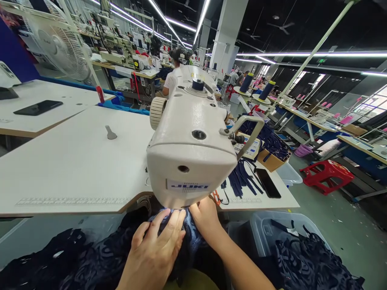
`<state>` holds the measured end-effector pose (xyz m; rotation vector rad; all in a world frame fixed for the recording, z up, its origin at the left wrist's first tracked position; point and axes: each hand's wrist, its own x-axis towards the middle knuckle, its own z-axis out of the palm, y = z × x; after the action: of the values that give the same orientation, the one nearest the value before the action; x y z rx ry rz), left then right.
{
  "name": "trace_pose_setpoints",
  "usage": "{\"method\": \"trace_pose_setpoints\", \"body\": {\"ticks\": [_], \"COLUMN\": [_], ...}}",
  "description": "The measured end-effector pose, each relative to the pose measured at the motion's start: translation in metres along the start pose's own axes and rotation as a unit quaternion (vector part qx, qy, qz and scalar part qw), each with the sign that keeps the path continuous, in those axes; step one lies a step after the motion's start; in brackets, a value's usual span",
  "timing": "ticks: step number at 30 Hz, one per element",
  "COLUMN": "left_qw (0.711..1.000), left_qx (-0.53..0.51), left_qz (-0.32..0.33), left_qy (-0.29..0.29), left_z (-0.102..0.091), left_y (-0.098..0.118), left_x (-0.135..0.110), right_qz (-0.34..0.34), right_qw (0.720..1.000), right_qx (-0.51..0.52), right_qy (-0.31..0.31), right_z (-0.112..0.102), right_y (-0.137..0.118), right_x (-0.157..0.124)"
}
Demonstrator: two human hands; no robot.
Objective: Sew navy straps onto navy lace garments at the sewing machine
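A white JUKI sewing machine (187,161) stands directly in front of me, its head hiding the needle area. Dark blue lace fabric (193,237) is bunched beneath it, between my hands and hanging over the table edge. My left hand (157,245) is on the left of this fabric, thumb tucked against the forefinger and the cloth caught beneath the fingers. On the other side my right hand (207,219) pinches the fabric close under the machine head; its fingertips are partly hidden.
A white tabletop (75,165) extends left, carrying a small metal piece (110,133). To the right lie navy straps (240,179) and a phone (268,183). A clear bin (256,225) of dark lace pieces stands lower right; more dark fabric (81,257) lies lower left.
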<state>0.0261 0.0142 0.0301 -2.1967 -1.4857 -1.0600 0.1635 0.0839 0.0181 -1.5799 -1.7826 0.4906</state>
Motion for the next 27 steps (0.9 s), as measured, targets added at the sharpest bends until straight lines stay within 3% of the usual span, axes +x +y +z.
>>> {"method": "trace_pose_setpoints", "body": {"ticks": [3,9,18,22,25,27], "left_qw": [1.000,0.997,0.996,0.999,0.992,0.984], "left_qx": [-0.013,0.035,0.048,0.041,0.098,0.149], "left_qz": [-0.013,0.066,0.074,0.022,0.077,0.099], "left_qy": [0.014,0.006,-0.004,-0.002,-0.002,0.014], "left_z": [0.002,-0.003,-0.002,-0.002,-0.001,0.002], "left_y": [0.000,-0.007,-0.007,-0.003,-0.006,-0.010], "left_x": [0.000,0.006,0.004,-0.005,-0.009,-0.011], "right_qz": [0.012,0.014,-0.012,-0.034,-0.030,-0.014], "right_qw": [1.000,0.999,0.998,0.995,0.989,0.990], "right_qx": [0.006,0.024,0.036,0.071,0.102,0.115], "right_qy": [-0.008,-0.022,-0.040,-0.057,-0.107,-0.078], "right_z": [-0.001,-0.002,-0.003,-0.013,-0.022,-0.027], "right_y": [0.000,0.000,0.008,0.027,0.057,0.078], "right_x": [-0.001,-0.002,-0.004,-0.017,-0.023,-0.021]}}
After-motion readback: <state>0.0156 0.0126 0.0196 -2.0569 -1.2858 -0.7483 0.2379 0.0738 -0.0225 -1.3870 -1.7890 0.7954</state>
